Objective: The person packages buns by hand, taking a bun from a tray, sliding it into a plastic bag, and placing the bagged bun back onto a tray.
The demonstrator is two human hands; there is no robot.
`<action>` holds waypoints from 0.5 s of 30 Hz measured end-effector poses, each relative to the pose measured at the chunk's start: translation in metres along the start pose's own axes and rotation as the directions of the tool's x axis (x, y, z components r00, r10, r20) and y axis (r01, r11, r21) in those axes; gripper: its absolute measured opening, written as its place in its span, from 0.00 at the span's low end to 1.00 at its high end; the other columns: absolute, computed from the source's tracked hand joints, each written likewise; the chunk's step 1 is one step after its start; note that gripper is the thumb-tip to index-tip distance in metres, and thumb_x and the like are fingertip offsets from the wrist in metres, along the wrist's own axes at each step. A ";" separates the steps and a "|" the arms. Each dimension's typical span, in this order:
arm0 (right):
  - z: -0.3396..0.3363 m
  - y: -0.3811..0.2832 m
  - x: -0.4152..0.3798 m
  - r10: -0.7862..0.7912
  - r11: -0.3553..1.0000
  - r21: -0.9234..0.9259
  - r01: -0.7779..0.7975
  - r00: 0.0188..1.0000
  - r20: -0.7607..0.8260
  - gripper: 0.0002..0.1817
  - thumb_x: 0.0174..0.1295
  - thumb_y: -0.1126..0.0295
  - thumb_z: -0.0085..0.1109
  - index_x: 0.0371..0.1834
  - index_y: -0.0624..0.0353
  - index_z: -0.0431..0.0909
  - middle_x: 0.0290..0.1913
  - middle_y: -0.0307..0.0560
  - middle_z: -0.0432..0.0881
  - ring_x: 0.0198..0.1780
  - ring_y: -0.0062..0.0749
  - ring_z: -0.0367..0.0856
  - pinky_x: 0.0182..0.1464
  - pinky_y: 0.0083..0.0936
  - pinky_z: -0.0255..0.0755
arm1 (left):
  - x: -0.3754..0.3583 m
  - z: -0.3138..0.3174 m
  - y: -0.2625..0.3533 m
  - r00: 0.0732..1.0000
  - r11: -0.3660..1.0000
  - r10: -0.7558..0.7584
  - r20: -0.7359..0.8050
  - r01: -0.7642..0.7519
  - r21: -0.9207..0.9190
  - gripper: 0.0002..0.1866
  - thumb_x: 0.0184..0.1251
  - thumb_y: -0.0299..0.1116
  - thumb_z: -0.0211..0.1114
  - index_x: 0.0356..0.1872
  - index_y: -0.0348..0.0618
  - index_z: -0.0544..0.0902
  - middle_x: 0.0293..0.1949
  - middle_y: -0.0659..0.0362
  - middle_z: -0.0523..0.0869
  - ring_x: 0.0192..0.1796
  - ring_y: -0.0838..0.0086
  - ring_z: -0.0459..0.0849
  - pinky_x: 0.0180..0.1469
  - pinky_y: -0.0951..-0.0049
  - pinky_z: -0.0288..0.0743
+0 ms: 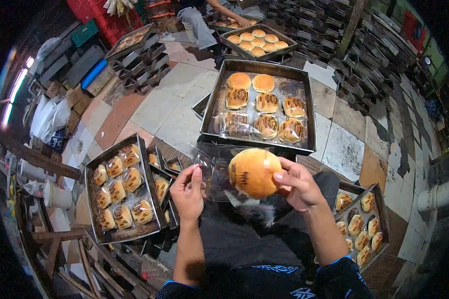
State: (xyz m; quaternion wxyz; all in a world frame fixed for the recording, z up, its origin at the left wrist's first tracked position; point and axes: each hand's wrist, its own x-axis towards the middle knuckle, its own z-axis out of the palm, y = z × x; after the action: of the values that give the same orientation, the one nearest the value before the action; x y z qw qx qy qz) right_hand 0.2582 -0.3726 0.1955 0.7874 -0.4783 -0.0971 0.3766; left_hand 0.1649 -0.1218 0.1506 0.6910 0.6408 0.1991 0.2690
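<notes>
My right hand (299, 185) grips a round golden bun (255, 173) at its right side, thumb on top. The bun's left part sits inside a clear printed plastic bag (212, 174). My left hand (188, 193) pinches the left edge of that bag between thumb and fingers. Just beyond my hands is a dark metal tray (312, 107). In it lie two bare buns (263, 83) at the back and several wrapped buns (267, 103) nearer to me; some flat printed bags show there too.
A tray of wrapped buns (117, 192) rests on other trays at left; another tray (364, 226) stands at right. Farther off, a person's hand (243, 22) is near a tray of bare buns (258, 42). Stacked trays (304, 30) line the back, and a white bucket (57, 194) is at left.
</notes>
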 end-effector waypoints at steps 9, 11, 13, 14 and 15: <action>0.042 0.011 -0.008 -0.018 1.000 -0.018 0.019 0.998 0.054 0.26 0.70 0.68 0.57 0.69 0.65 0.68 0.56 0.44 0.81 0.52 0.23 0.82 0.52 0.22 0.77 | -0.003 0.006 -0.007 0.941 0.907 0.335 0.045 -0.335 0.256 0.08 0.70 0.29 0.67 0.43 0.34 0.86 0.41 0.60 0.83 0.39 0.78 0.80 0.44 0.75 0.74; 0.056 0.017 -0.015 -0.210 0.919 -0.339 0.202 0.978 0.011 0.25 0.71 0.69 0.56 0.69 0.65 0.68 0.55 0.44 0.81 0.51 0.23 0.81 0.52 0.22 0.77 | -0.006 0.020 0.022 0.996 0.996 0.050 -0.070 -0.055 -0.066 0.08 0.71 0.30 0.66 0.44 0.37 0.85 0.42 0.61 0.83 0.40 0.79 0.80 0.44 0.76 0.75; 0.066 0.013 -0.024 -0.345 0.757 -0.584 0.293 0.938 0.025 0.25 0.69 0.72 0.57 0.68 0.67 0.68 0.55 0.46 0.81 0.51 0.27 0.82 0.53 0.25 0.77 | -0.004 0.020 0.028 0.991 0.891 -0.133 -0.032 0.106 -0.441 0.08 0.74 0.33 0.63 0.46 0.40 0.82 0.41 0.65 0.83 0.40 0.84 0.79 0.41 0.79 0.76; 0.062 0.013 -0.024 -0.340 0.758 -0.584 0.291 0.940 0.026 0.25 0.69 0.72 0.57 0.68 0.67 0.68 0.55 0.46 0.81 0.51 0.27 0.82 0.53 0.25 0.77 | -0.003 0.015 0.027 0.990 0.891 -0.136 -0.036 0.106 -0.441 0.08 0.74 0.33 0.63 0.46 0.40 0.82 0.41 0.65 0.83 0.40 0.84 0.79 0.41 0.79 0.76; 0.055 0.013 -0.023 -0.174 0.967 -0.196 0.165 0.984 -0.030 0.26 0.68 0.73 0.58 0.68 0.68 0.68 0.56 0.48 0.81 0.53 0.30 0.82 0.54 0.26 0.78 | 0.000 0.012 0.028 0.995 0.945 -0.020 -0.100 -0.014 -0.328 0.08 0.74 0.33 0.63 0.45 0.39 0.82 0.38 0.64 0.83 0.37 0.84 0.79 0.38 0.81 0.75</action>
State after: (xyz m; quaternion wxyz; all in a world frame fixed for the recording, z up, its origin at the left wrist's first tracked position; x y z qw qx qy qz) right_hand 0.2077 -0.3473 0.2186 0.7686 -0.5512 -0.1551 0.2855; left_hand 0.1695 -0.1301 0.1799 0.7772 0.5020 0.1876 0.3299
